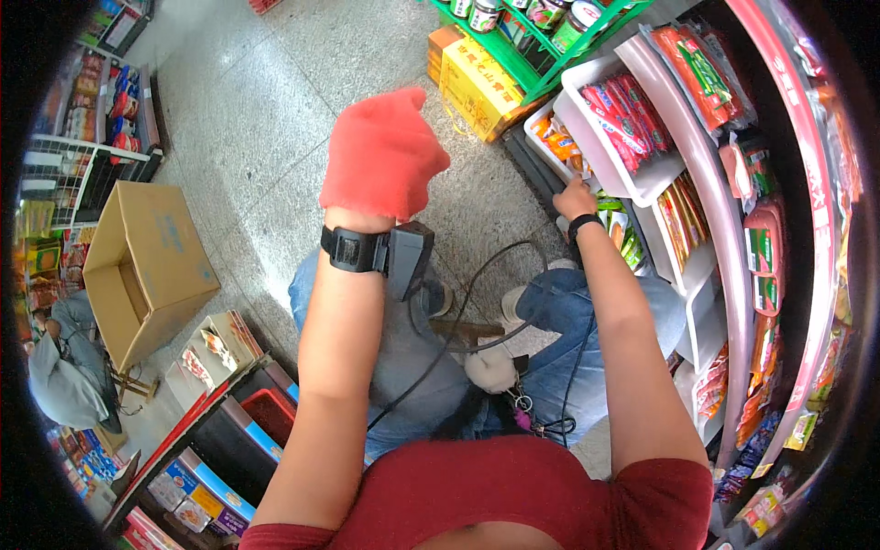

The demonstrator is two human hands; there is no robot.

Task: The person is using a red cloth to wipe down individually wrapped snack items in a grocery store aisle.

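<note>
A red plush cloth or mitt (pixel 385 155) covers my left hand (pixel 388 158) down to the wrist, so its fingers are hidden. It is raised over the floor, in front of my knees. Low on the right, my right hand (pixel 576 199) has its fingers at the front rim of a white plastic bin (pixel 540 141), which holds orange-wrapped packets (pixel 558 141). Green packets (pixel 622 230) lie just beside that wrist. A larger white bin (pixel 581 93) with red-wrapped sausages (pixel 625 120) sits above the hand.
Curved shelves of packaged meats (pixel 760 240) rise along my right. A yellow carton (pixel 478 82) stands under a green rack (pixel 543 41) of jars. An open cardboard box (pixel 155 261) is on the left, near a seated person (pixel 72 371). A black cable (pixel 474 295) loops over my lap.
</note>
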